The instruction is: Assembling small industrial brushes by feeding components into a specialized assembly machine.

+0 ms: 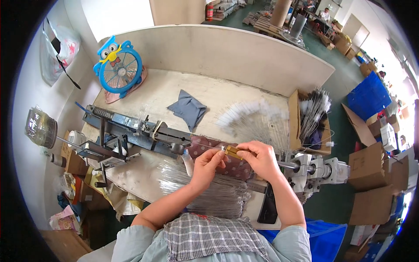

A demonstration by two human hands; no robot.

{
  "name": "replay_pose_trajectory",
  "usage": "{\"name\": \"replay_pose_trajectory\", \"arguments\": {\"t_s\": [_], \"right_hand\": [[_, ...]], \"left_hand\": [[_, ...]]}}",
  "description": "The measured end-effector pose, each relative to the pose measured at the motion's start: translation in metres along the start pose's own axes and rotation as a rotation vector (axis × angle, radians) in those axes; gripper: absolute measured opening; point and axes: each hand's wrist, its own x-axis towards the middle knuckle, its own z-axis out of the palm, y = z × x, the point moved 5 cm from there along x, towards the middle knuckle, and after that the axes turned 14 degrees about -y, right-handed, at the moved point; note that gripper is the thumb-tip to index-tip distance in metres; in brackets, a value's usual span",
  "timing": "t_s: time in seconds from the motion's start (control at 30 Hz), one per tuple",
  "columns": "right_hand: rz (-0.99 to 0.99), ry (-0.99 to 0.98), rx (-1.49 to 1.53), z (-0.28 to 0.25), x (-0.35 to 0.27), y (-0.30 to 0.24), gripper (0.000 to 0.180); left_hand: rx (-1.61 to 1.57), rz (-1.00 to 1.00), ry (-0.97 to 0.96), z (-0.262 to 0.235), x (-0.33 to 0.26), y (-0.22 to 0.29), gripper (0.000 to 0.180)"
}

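Observation:
Above the middle of the bench, my right hand (262,158) grips a small brass-coloured block (234,152) between thumb and fingers. My left hand (207,167) is pinched closed close to the block's left end, on a small white piece (223,148). Whether that piece sits on a wire is too small to tell. Under both hands lies a dark red polka-dot cloth (202,143). A thick bundle of thin metal wires (218,194) is spread between my forearms. Next to my left hand stands a small white tube (187,163).
A long metal fixture (126,129) with a crank occupies the left; a shaft mechanism (312,170) stands right. White-tipped wires (257,120) fan out behind my hands, beside a carton of wires (294,126). A phone (268,205), grey cloth (188,109) and blue fan (120,70) are around.

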Motion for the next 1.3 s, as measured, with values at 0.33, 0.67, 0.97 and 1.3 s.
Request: {"name": "replay_pose_trajectory", "arguments": {"t_s": [0.33, 0.67, 0.97, 1.3], "right_hand": [[-0.289, 0.109, -0.374, -0.005, 0.001, -0.022, 0.014], [-0.211, 0.072, -0.368, 0.048, 0.05, -0.037, 0.012], [-0.001, -0.1, -0.176, 0.048, 0.058, -0.032, 0.019], [-0.225, 0.295, -0.551, 0.064, 0.036, -0.058, 0.028]], "left_hand": [[0.0, 0.015, 0.201, -0.012, -0.01, 0.017, 0.016], [-0.222, -0.042, 0.233, -0.024, -0.017, 0.027, 0.017], [-0.235, -0.101, 0.16, -0.027, -0.015, 0.027, 0.046], [-0.488, 0.079, 0.282, -0.019, -0.015, 0.021, 0.017]]}}
